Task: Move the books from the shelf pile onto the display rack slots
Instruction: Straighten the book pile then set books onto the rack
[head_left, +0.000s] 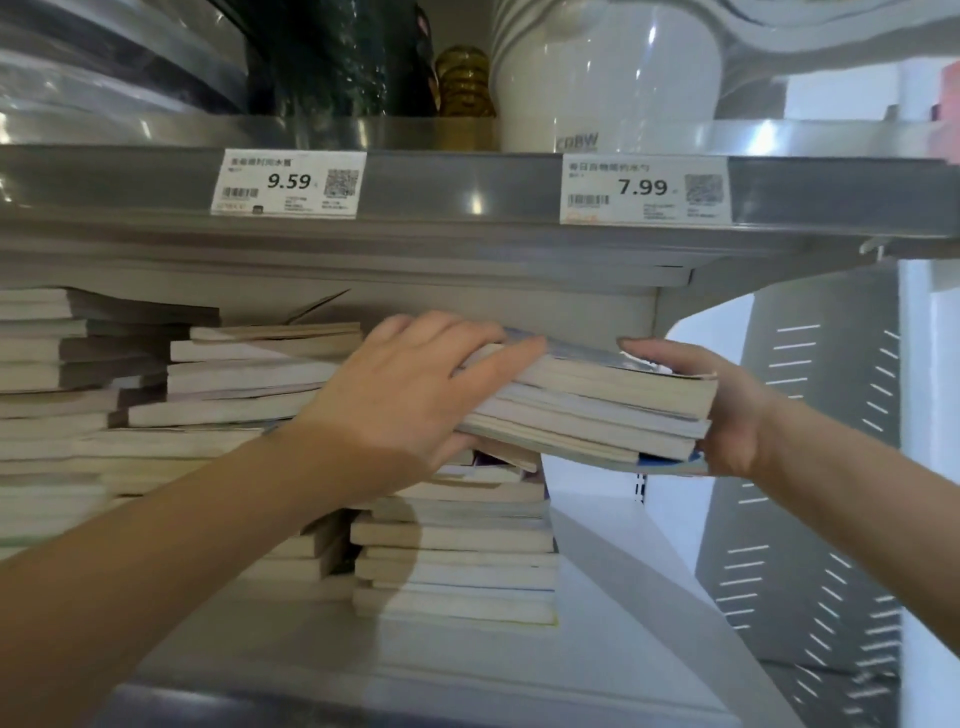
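Note:
A small stack of paperback books (597, 410) is lifted off the right-hand pile (457, 561) on the white shelf (597, 665), tilted with its right end out past the pile. My left hand (410, 395) grips the stack's left end, fingers over the top cover and thumb underneath. My right hand (722, 410) holds the right end, thumb lying on the top cover and palm against the page edges. More piles of books (130, 405) fill the shelf to the left. No display rack is in view.
The shelf above (467, 187) hangs low over the books, with two price tags, 9.59 (288, 182) and 7.99 (644, 188). It carries a white jug (602, 73) and dark containers. A perforated grey panel (810, 467) stands at the right.

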